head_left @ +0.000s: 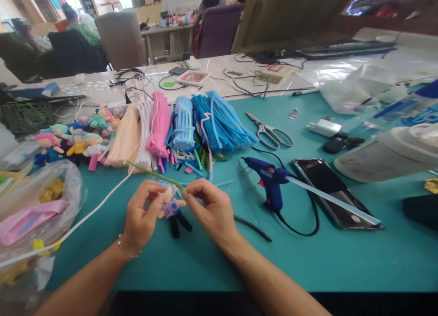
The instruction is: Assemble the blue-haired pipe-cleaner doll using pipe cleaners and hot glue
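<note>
My left hand (145, 211) pinches a small pipe-cleaner doll (171, 208) by its head. The doll has blue hair, a purple body and black legs that hang down. My right hand (210, 206) is closed at the doll's other side, its fingertips on the end of a green pipe cleaner (150, 172). This green stem slants up and left past the doll's head, its far end free. Fingers cover part of the head, so whether the stem is fixed to it cannot be seen.
Bundles of pipe cleaners (226, 124) stand behind my hands, beside a heap of finished dolls (85, 135). At right lie scissors (272, 131), a blue glue gun (267, 179), a phone (337, 192) and a lidded cup (386, 154). A plastic bag (73, 183) sits left. People sit farther back.
</note>
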Demonstrator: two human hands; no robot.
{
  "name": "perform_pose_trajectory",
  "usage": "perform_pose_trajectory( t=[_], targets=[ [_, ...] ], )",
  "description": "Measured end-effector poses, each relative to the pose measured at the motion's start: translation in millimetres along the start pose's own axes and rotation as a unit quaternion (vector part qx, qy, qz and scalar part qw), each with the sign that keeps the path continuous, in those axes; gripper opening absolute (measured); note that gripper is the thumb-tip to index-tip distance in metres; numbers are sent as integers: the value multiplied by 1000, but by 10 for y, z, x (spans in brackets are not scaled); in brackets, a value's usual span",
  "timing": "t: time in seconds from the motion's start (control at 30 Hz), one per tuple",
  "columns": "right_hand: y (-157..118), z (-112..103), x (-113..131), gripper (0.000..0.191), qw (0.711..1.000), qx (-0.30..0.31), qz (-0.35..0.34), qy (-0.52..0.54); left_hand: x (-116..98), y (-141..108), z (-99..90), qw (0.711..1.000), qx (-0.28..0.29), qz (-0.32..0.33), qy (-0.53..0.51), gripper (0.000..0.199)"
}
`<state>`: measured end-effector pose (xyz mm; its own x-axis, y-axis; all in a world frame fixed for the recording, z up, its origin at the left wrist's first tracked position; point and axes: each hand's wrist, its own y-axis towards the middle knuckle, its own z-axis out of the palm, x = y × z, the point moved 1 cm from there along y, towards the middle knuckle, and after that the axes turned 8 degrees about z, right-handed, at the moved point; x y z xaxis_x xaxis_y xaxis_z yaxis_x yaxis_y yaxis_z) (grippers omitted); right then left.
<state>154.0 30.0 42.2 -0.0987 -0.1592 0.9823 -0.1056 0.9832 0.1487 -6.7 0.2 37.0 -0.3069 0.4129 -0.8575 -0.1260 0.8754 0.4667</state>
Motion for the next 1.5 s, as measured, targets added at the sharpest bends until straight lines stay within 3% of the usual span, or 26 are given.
perform_pose_trajectory(
  t=[0.13,0.33,0.47,0.6,0.87,1.07,1.3,1.5],
  targets=[
    [58,-29,11,17,982,8,151,110,71,74,-68,989,-1,-29,147,17],
    [100,-40,-3,24,957,24,213,198,84,113,-105,938,108,-76,321,49],
    [109,-19,-30,28,940,44,243,234,92,89,-92,932,169,-109,301,73],
    [109,-9,-27,26,936,74,254,230,141,51,-42,951,148,-142,230,77],
    [77,-1,-55,7,971,92,209,76,194,24,39,968,137,-202,63,61],
    [25,3,-53,10,991,66,56,-102,211,25,69,968,98,-230,-36,63],
    [9,10,-58,11,989,62,5,-135,236,-4,106,946,86,-279,-139,61],
    [2,5,-49,9,987,45,-15,-151,232,2,133,951,27,-256,-172,60]
  ],
)
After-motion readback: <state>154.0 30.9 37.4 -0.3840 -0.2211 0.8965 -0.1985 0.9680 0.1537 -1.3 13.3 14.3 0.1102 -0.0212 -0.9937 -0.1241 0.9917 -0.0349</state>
